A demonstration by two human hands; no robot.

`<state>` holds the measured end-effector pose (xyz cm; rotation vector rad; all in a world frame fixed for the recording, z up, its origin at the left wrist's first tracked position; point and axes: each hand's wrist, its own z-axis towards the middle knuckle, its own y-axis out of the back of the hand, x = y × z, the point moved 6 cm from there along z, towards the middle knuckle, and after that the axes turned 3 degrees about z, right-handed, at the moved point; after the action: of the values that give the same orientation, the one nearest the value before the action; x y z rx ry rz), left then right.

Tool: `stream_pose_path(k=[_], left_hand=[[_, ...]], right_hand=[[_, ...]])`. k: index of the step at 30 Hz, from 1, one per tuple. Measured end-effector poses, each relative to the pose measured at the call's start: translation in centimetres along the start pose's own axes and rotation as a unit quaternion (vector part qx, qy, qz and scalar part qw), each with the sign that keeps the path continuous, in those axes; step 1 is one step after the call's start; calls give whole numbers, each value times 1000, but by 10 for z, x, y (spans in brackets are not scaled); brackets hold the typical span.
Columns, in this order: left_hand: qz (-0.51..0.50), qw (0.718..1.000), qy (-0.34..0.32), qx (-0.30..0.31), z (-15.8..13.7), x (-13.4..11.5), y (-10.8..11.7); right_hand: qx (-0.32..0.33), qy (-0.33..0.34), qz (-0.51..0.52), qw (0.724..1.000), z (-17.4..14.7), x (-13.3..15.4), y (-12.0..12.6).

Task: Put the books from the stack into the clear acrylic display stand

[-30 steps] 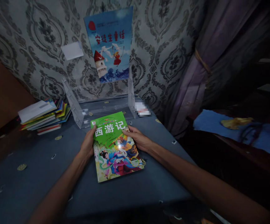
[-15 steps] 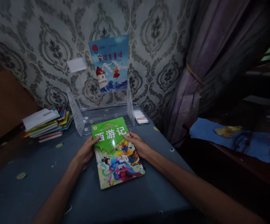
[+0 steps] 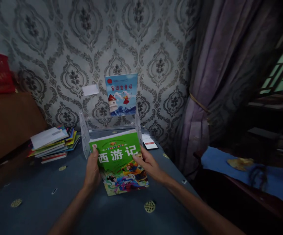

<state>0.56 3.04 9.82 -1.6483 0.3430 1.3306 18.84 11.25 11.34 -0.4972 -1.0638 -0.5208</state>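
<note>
A green picture book with large white Chinese characters and colourful figures is held between my two hands, its top edge tilted up toward me. My left hand grips the left side, thumb on the cover. On the right side, my right hand grips it with the thumb over the front and the fingers behind. Just beyond stands a clear acrylic stand, partly hidden by the green book. A blue book with red characters rests upright in the upper part of the stand, with a white card to its left.
A stack of books with white paper on top lies at the left. A phone lies right of the stand on the blue tablecloth. Beyond the table's right edge are a tied curtain and a blue cloth.
The green book has tilted more upright, showing its top page edge, and both hands have risen with it. My view has tilted upward, so the stand and blue book appear lower.
</note>
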Motion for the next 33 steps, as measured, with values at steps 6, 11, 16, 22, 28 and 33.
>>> stream_pose_path(k=[6,11,16,22,28,33], left_hand=[[150,984,-46,88,-17,-11,-1],[291,935,-31,198,-33,-19,1],[426,875,-41,228,-36,-11,25],[475,851,-61,217,-33,-9,26],[425,877,-112,193,-14,-41,-3],[357,895,-192,185,24,-88,-46]], right_hand=[[21,-11,-159,987,-20,16,18],[42,-25,-285,957,-32,24,28],[47,-16,-279,959,-35,33,24],[75,-19,-309,948,-30,27,32],[50,37,-352,934,1,42,41],[21,121,-363,924,48,90,49]])
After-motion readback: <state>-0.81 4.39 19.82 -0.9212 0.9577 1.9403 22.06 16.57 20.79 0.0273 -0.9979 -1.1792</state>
